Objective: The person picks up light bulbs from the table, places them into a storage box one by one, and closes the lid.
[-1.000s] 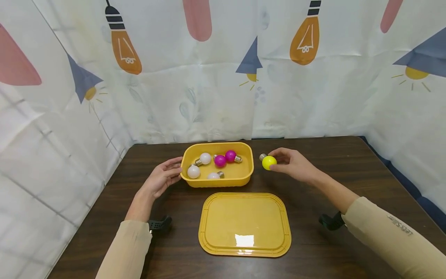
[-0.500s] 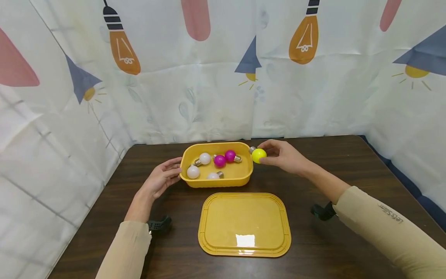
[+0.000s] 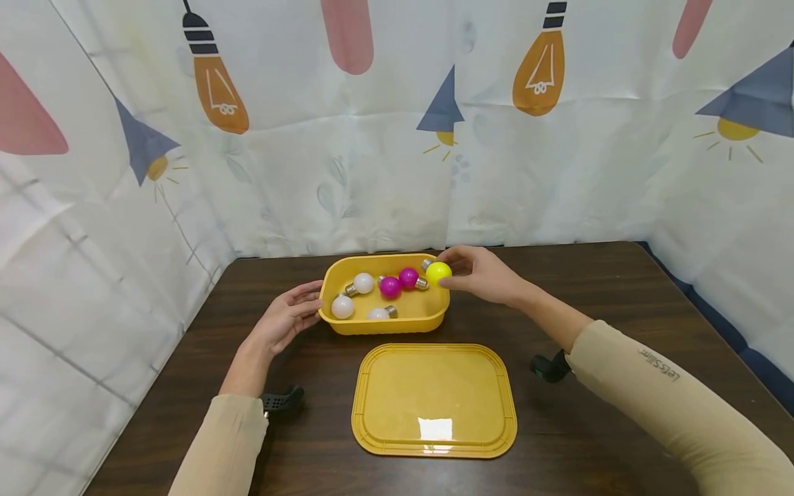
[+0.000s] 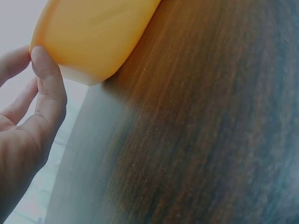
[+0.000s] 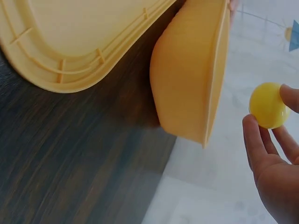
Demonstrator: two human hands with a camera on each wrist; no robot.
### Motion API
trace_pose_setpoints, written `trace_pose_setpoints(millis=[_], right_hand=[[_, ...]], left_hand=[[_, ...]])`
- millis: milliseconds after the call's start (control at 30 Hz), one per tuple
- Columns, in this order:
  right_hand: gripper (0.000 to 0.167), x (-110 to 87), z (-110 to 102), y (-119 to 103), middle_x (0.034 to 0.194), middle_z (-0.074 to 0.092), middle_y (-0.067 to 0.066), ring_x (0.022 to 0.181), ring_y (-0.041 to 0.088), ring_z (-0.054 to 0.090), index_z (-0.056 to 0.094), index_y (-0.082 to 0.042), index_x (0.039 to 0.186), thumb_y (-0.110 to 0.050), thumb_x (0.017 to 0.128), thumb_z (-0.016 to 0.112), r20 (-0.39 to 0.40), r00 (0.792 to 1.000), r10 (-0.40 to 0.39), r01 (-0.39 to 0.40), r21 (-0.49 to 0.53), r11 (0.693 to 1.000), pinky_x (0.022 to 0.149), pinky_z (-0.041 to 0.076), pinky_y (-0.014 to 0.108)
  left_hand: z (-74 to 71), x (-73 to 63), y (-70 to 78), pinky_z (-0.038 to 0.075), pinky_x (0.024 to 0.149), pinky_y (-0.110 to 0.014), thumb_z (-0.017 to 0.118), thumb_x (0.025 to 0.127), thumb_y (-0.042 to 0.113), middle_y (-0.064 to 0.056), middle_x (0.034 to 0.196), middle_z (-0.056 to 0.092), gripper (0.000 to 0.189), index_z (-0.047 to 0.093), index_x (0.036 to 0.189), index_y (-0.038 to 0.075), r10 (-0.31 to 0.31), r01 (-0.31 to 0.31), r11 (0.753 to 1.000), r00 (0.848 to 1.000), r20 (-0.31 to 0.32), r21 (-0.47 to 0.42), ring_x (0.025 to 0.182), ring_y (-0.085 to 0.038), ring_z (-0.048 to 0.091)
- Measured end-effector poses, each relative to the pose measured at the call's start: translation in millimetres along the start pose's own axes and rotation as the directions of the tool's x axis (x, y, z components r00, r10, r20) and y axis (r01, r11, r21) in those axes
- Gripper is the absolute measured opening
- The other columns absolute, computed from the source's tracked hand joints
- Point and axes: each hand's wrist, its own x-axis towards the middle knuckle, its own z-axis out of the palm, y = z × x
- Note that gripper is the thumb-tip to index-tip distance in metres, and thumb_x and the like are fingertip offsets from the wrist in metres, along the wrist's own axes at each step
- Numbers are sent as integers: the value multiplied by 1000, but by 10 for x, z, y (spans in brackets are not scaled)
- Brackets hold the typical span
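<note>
My right hand (image 3: 477,272) pinches a yellow light bulb (image 3: 439,273) by its round globe, its metal screw base pointing up and left. The bulb is over the right end of a yellow plastic box (image 3: 397,324). Inside the box lie several white bulbs, one a white bulb (image 3: 363,282) at the back, and two magenta ones, among them a magenta bulb (image 3: 390,287). My left hand (image 3: 290,317) rests its thumb and fingertips against the box's left end. The left wrist view has the thumb (image 4: 49,79) on the outer wall; the right wrist view has the yellow globe between fingertips.
A yellow lid or flat tray (image 3: 434,399) lies on the dark wooden table (image 3: 577,441), in front of the box. Patterned white cloth (image 3: 384,179) hangs behind the table and along its sides.
My right hand has carried the yellow bulb left, from beside the box to over its right end. My left hand stays at the box's left end.
</note>
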Motion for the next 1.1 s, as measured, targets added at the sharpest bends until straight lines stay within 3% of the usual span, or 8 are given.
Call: trace_pose_setpoints(millis=[667,1100], right_hand=[[40,239,196,-18,132,61,10,119,29,61,64,-5,130,-20,94,77,-1,999,42,-42,-33,999,97,55,42],[39,281,289,22,130,60,8,118,29,61,65,-8,126,-23,93,79,1,998,70,-70,-32,997,95,55,41]], left_hand=[[3,13,4,55,95,-33,65,103,12,-12,130,58,63,35,158,3,-2,2,1000,1000,14,-6,103,-15,68],[-4,11,-9,57,91,-32,65,103,10,-9,125,61,61,37,156,4,7,-6,999,1000,26,-40,99,-15,69]])
